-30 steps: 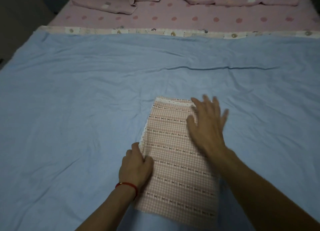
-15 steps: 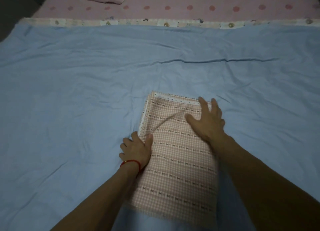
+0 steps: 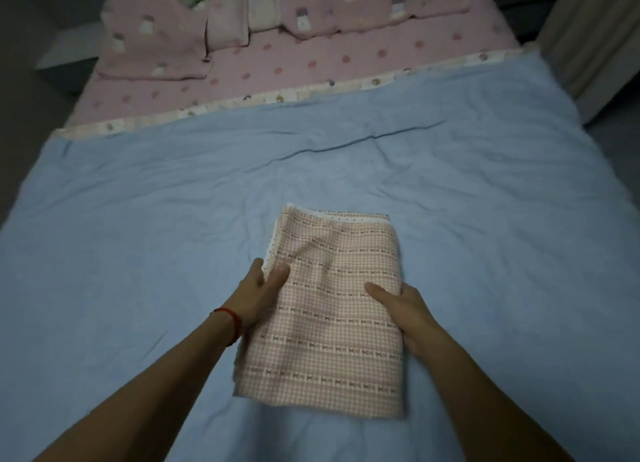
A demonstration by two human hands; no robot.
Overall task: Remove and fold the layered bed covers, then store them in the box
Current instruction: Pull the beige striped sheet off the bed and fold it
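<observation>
A folded pink checked cover [image 3: 332, 309] with rows of small bows lies as a long rectangle on the blue bed cover [image 3: 145, 240], in the lower middle of the head view. My left hand [image 3: 258, 293], with a red string at the wrist, grips the fold's left edge, thumb on top. My right hand [image 3: 403, 305] grips the right edge, thumb on top and fingers tucked beneath. The blue cover is spread flat over most of the bed. Beyond it shows a pink spotted sheet [image 3: 311, 70] with a patterned border strip.
Pink pillows [image 3: 156, 42] and folded bedding are piled at the head of the bed. A pale curtain [image 3: 595, 35] hangs at the right. Dark floor runs along the left side of the bed, with a white box-like shape [image 3: 65, 54] at the far left.
My right hand left the top of the fold and moved to its right edge, taking hold there. My left hand shifted its grip on the left edge. The camera tilted up toward the pillows.
</observation>
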